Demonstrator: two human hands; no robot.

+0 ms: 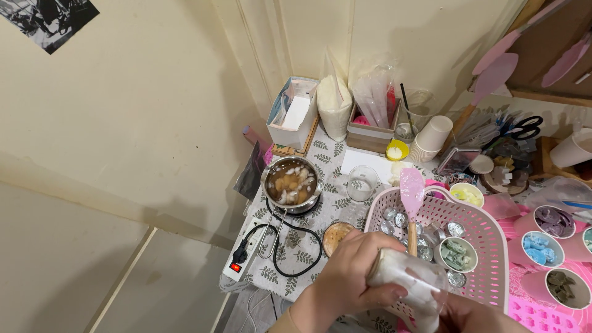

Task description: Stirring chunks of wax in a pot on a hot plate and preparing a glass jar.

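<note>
Fingers of left hand (348,277) and right hand (472,314) gripping white-filled clear cup (410,285), pink basket (493,234) holding foil cups (394,217)

At twelve o'clock on the bench (336,213) we see a white, blue-edged open carton (293,112) — beside it a plump white bag (333,106) and clear crinkled packets (374,94) in a brown box (371,132). Our hands hold a white-filled clear bag (409,280) at six o'clock.

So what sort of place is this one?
Probably a home craft corner for candle or wax-melt making: a small pot of melting lumps on a hotplate, cups of coloured wax pieces, and a pink basket of tins. Both hands hold a clear jar.
</note>
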